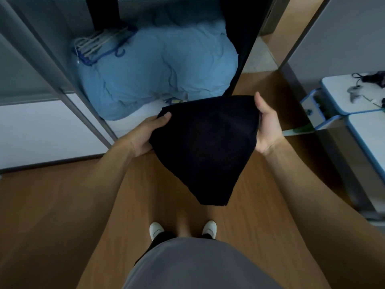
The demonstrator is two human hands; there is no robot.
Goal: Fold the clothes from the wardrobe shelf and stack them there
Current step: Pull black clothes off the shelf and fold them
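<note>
Faced an open wardrobe (52, 59) at twelve o'clock, a blue quilt (156, 65) bundled on its shelf (133, 122). Held a folded black garment (204, 147) in mid-air at centre, just in front of that shelf. Gripped its nine o'clock edge in the left hand (143, 134), thumb on top; clasped its three o'clock edge in the right hand (267, 126). Saw hangers (100, 44) at ten o'clock on the quilt.

Both bare arms reach forward; left hand (143, 134) and right hand (267, 126) each grip 1 side of the garment (204, 147), thumbs on top.
</note>
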